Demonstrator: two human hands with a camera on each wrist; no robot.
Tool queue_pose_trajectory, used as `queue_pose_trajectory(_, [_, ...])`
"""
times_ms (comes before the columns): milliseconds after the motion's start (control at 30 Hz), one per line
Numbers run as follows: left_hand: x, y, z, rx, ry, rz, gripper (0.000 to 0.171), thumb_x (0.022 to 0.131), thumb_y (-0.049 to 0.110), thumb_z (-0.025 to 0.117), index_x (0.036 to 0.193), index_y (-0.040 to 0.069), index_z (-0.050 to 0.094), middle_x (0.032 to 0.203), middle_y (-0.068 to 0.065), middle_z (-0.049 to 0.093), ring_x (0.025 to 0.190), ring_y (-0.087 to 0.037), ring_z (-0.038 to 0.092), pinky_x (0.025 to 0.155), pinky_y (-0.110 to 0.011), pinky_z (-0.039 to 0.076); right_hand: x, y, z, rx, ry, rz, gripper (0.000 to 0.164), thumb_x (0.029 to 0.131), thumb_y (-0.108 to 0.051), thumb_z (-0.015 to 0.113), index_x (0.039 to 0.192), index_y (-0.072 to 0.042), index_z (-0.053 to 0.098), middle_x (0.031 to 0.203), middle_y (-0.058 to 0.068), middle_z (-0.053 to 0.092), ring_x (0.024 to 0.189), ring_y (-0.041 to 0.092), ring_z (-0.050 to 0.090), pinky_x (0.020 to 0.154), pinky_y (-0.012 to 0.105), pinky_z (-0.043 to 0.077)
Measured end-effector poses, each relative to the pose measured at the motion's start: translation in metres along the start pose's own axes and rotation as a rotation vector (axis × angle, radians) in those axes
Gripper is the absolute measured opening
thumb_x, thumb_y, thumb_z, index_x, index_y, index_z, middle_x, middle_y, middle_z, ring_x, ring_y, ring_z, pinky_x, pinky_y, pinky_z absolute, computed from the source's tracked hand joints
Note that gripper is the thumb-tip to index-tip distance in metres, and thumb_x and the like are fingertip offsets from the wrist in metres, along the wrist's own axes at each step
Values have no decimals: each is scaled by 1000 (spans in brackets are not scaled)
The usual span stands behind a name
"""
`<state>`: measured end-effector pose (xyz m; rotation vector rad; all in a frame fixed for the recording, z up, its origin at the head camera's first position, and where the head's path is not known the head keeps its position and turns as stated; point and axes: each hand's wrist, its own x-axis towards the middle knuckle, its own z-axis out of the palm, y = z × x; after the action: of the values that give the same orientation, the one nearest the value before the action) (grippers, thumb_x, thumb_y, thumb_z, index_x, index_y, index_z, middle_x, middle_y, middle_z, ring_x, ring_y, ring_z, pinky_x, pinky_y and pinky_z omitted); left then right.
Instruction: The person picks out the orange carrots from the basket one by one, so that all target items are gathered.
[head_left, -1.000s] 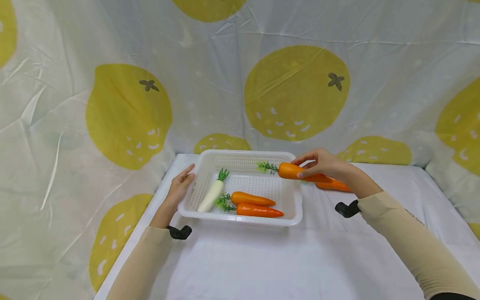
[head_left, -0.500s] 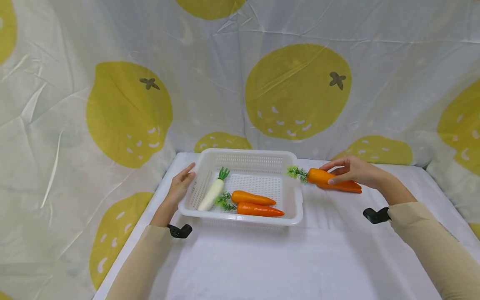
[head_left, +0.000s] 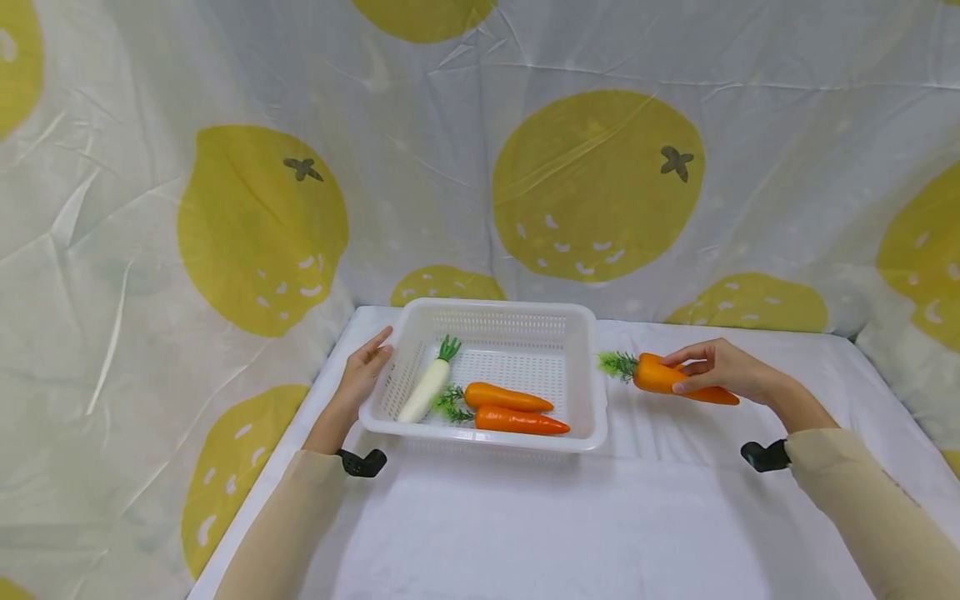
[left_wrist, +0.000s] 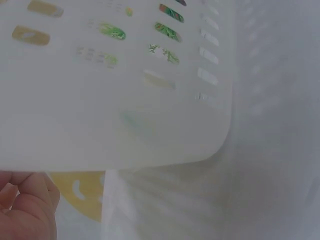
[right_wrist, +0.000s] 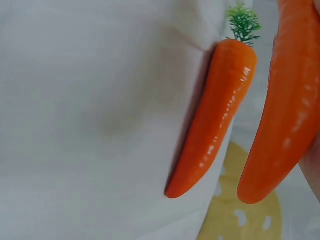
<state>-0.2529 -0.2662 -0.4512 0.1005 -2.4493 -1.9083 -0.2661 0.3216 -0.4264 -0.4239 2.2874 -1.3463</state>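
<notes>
My right hand [head_left: 720, 369] holds an orange carrot [head_left: 656, 375] by its thick part, fingers on top, leafy green end pointing left. The right wrist view shows this held carrot [right_wrist: 285, 110] close up, apart from a second carrot [right_wrist: 215, 120] lying on the cloth. In the head view the held carrot and the hand hide that second one. My left hand [head_left: 360, 371] rests against the left outer side of a white plastic basket [head_left: 487, 440], its fingers fairly straight. Inside the basket lie a white radish [head_left: 425, 390] and two carrots, an upper one [head_left: 510, 397] and a lower one [head_left: 521, 420].
A white cloth [head_left: 525, 525] covers the table. Behind and at the left hangs a pale curtain [head_left: 420, 167] printed with yellow lemons. Its folds meet the table's back edge, close behind the basket.
My right hand, holding the carrot, has moved right from over the basket's right rim, then slightly lower toward me. The left hand and the basket's contents stay the same.
</notes>
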Motion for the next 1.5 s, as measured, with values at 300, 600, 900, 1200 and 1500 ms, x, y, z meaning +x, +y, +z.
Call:
queue_pose_trajectory(300, [-1,-2,-1,0,5,-1,51,106,27,51,154,15,40,114,-5,57,96,-6,52,84,-16,42,3,21,11,-12,5,-24,49,85,-15,81,127,6,64,137,29,52,116,31,60,89,24,51])
queue_pose_trajectory(600, [1,0,-2,-1,3,30,51,106,25,51,153,9,40,105,-2,54,93,-5,50,81,-16,42,8,36,17,-72,39,-35,49,84,-17,82,125,5,66,129,23,61,113,25,62,90,22,49])
queue_pose_trajectory(900, [-5,14,-1,-24,-10,-2,49,106,18,50,153,6,39,108,-8,55,94,-7,51,82,-16,42,12,47,22,-67,65,-52,51,82,-16,83,124,7,66,124,21,65,106,11,64,89,19,48])
queue_pose_trajectory(1200, [2,-1,-1,-8,-9,30,52,106,28,50,155,13,38,112,-5,56,95,-7,53,82,-17,44,12,46,20,-60,94,-77,52,82,-13,83,125,10,64,122,24,65,100,16,65,84,20,51])
queue_pose_trajectory(1500, [-10,21,-1,-52,-34,-19,50,106,16,49,154,6,37,117,-15,55,98,-12,53,81,-16,44,6,25,13,-31,97,-92,51,88,-14,78,129,9,60,123,26,64,101,12,67,84,24,53])
